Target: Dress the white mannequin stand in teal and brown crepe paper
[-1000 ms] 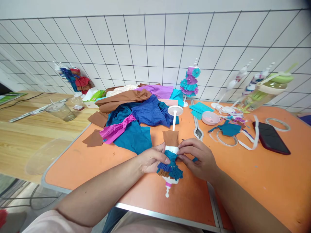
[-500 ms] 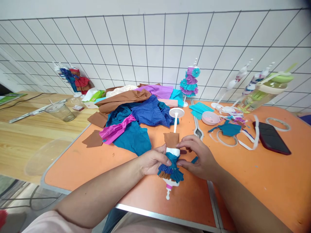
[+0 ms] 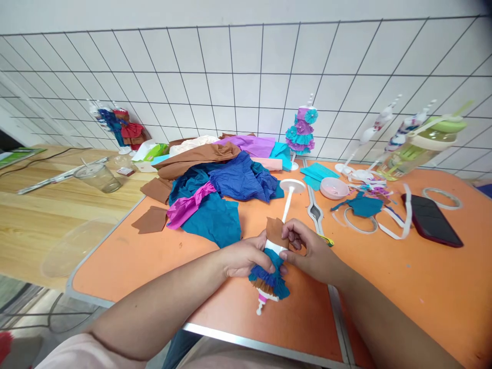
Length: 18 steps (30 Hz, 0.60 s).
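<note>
My left hand (image 3: 248, 258) is wrapped round the paper-covered figure (image 3: 272, 271), which has ruffles of teal, blue and brown crepe paper. The figure tilts, its round white base (image 3: 292, 186) up and away from me and its knobbed tip down toward me. A brown paper piece (image 3: 274, 230) is wrapped round it between the white band and the stem. My right hand (image 3: 305, 248) pinches at the right edge of this brown piece, its fingers curled.
Crumpled crepe paper (image 3: 242, 177) is heaped behind my hands. A decorated figure (image 3: 302, 132) stands near the wall. To the right are a pink bowl (image 3: 334, 188), teal scraps (image 3: 365, 205), a phone (image 3: 432, 220) and a bottle (image 3: 423, 143). A cup (image 3: 98, 177) is at the left.
The figure has tilted, its base swinging right and its tip left. My right hand has shifted, its fingers curling in at the brown paper. A yellow-handled tool now shows beside it.
</note>
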Tool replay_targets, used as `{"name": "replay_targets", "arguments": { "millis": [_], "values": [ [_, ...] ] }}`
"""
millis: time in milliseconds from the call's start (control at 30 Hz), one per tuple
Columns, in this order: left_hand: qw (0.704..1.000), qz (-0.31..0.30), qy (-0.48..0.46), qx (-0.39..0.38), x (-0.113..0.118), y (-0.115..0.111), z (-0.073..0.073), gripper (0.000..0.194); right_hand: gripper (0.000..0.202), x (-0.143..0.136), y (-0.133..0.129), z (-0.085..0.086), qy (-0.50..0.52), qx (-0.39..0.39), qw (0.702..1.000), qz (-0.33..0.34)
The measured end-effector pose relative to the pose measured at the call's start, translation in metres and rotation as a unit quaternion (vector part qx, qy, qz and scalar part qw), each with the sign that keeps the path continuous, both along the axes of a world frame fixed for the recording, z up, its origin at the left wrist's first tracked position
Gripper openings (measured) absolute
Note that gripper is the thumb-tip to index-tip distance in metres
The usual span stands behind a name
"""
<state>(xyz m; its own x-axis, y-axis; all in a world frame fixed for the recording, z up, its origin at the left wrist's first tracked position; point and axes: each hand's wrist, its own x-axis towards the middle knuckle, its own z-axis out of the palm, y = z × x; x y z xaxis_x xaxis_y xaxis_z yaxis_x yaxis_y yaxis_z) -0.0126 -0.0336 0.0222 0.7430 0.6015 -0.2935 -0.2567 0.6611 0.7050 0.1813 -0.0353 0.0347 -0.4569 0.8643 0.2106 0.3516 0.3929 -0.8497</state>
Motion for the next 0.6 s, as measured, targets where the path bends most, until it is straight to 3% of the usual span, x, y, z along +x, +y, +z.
{"name": "replay_targets", "arguments": {
  "millis": [167, 333, 467, 600],
  "values": [
    [0.999, -0.015, -0.011, -0.028, -0.002, 0.000, -0.006, 0.065, 0.019, 0.002, 0.001, 0.004, -0.024, 0.034, 0.999, 0.008],
    [0.998, 0.019, -0.047, -0.047, -0.002, 0.002, 0.000, 0.054, 0.017, 0.004, 0.003, -0.001, 0.026, 0.076, 0.995, -0.054],
    [0.993, 0.077, -0.069, -0.052, -0.003, 0.006, 0.008, 0.042, 0.015, 0.008, 0.005, -0.004, -0.003, 0.209, 0.970, -0.120],
    [0.989, 0.099, -0.086, -0.063, -0.005, 0.009, 0.011, 0.023, 0.026, 0.008, 0.002, -0.004, -0.075, 0.364, 0.928, -0.038]
  ]
}}
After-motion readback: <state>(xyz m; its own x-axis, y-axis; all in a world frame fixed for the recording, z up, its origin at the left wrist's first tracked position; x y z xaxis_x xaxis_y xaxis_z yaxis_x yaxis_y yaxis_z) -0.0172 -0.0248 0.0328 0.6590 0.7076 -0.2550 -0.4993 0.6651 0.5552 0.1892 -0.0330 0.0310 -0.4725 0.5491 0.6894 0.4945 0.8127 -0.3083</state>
